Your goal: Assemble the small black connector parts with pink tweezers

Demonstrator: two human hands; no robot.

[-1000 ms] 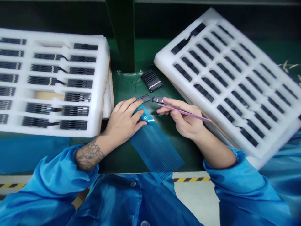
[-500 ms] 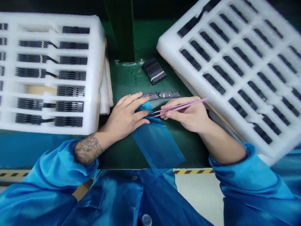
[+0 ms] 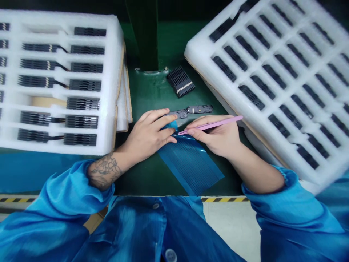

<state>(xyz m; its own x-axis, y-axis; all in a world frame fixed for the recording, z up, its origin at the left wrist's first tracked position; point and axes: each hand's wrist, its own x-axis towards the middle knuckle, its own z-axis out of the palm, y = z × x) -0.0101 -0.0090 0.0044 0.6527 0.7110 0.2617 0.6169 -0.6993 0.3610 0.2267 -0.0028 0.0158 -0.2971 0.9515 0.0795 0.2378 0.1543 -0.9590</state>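
My left hand (image 3: 148, 134) lies flat on the upper end of a blue dotted film sheet (image 3: 192, 165), fingers stretched out and pressing it to the green table; its fingertips reach a small dark part (image 3: 178, 114). My right hand (image 3: 218, 136) pinches pink tweezers (image 3: 211, 125), whose tips rest on the film's top edge beside my left fingers. A second small dark part (image 3: 200, 109) lies just beyond the tweezers.
A white foam tray (image 3: 114, 72) with rows of dark parts sits at the left on a stack. A larger tilted foam tray (image 3: 207, 72) fills the right. A black ribbed block (image 3: 180, 81) lies near a green post (image 3: 144, 36). The table's front edge (image 3: 152, 193) is close.
The tweezers swung from pointing right to pointing left and their tips came down onto the film's top edge. The right hand left the second dark part. The left hand stayed on the film.
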